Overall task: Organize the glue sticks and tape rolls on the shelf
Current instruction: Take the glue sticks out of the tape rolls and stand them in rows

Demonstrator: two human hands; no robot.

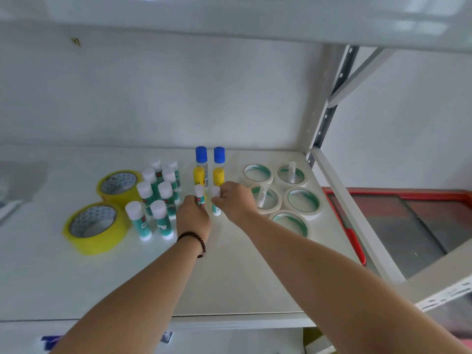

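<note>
Both my hands are over the middle of the white shelf point(76, 284). My left hand point(192, 217) grips a small green glue stick with a white cap point(199, 194), held upright. My right hand point(233, 200) grips another small green glue stick point(216, 200), its base touching the shelf. Right behind them stand two yellow glue sticks point(199, 175) and two blue-capped bottles point(201, 155). To the left, several larger green glue sticks point(161, 218) stand in two rows. Two yellow tape rolls point(95, 229) lie further left. Several white tape rolls point(302, 201) lie on the right; two hold slim white sticks point(262, 196).
The shelf above point(229, 16) hangs low over the work space. A grey upright post point(329, 116) and diagonal brace stand at the back right. Beyond the shelf's right edge sits a red-framed glass surface point(398, 226). A beaded bracelet point(196, 242) is on my left wrist.
</note>
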